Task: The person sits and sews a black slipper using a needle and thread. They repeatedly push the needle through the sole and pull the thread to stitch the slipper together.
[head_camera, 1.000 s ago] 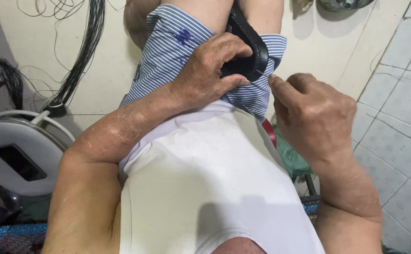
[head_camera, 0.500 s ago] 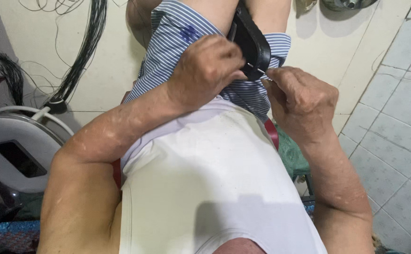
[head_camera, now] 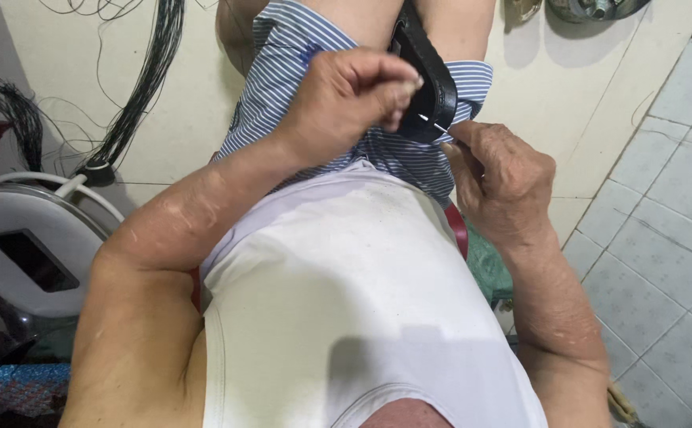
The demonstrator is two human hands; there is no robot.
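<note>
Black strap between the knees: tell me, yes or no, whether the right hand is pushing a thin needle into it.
Yes: the right hand pinches a thin needle whose tip meets the black strap.

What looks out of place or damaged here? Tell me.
Nothing looks damaged or spilled. The one untidy thing is a bundle of black wires sprawled loose across the pale floor, stray strands fanning out.

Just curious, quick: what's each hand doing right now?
Left hand: closed, gripping the black strap.
Right hand: closed, pinching a thin needle at the strap.
</note>
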